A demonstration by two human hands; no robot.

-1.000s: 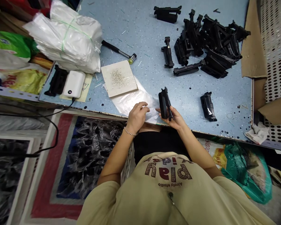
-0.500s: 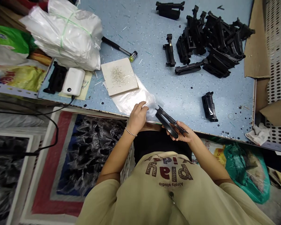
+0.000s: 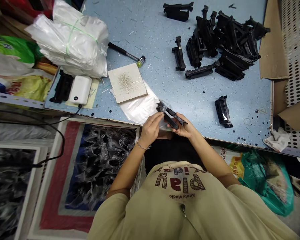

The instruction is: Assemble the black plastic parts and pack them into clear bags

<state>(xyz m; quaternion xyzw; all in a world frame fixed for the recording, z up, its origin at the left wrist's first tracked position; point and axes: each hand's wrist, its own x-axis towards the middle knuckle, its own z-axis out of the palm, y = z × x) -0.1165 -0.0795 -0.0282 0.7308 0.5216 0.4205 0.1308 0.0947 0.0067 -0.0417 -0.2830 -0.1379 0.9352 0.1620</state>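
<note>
My right hand is closed around a black plastic part with two long bars, held at the table's near edge. The far end of this part is inside a thin clear plastic bag. My left hand has its fingers closed on the bag's side, close to the part; the fingertips are partly hidden. Just beyond my left hand lies a stack of flat clear bags, its far side under a square beige board.
Similar black parts are heaped at the back right, and one lies alone nearer. A small hammer, a tied bundle of bags and a white power bank are to the left. Below stands a crate of bagged parts.
The black part has moved left and away from me, with its far end now deeper in the clear bag. My hands have come closer together.
</note>
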